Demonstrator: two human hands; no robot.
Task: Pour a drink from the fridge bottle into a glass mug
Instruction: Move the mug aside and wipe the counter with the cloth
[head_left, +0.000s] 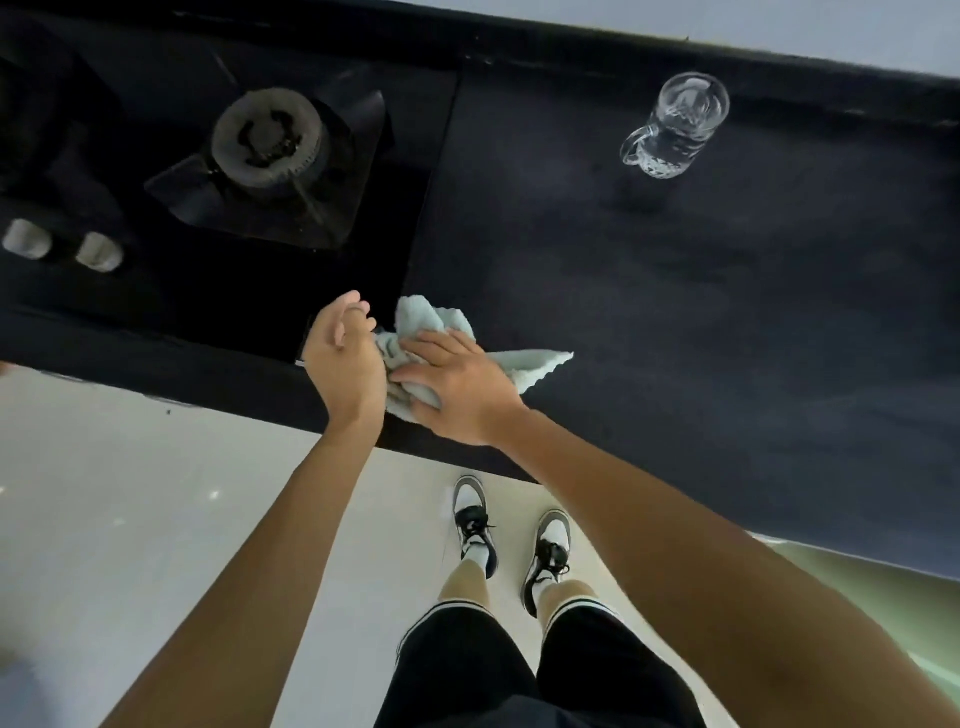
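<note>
Shoes on pale floor, just short of the counter's near edge. Left hand curled closed on one end of a pale cloth; right hand lies flat, fingers spread, pinning it — probably wiping hands or counter. Dark counter beyond is bare. Glass mug stands far right, near the back edge, well apart. Bottle not visible.

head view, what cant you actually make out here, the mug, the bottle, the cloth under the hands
- Fridge bottle: not in the head view at all, outside the frame.
- Glass mug: clear glass on the dark counter; whether it holds liquid cannot be told.
- Cloth: its middle is covered by the right hand and left hand.
- Left hand's fingertips: curled away, grip unclear.
</note>
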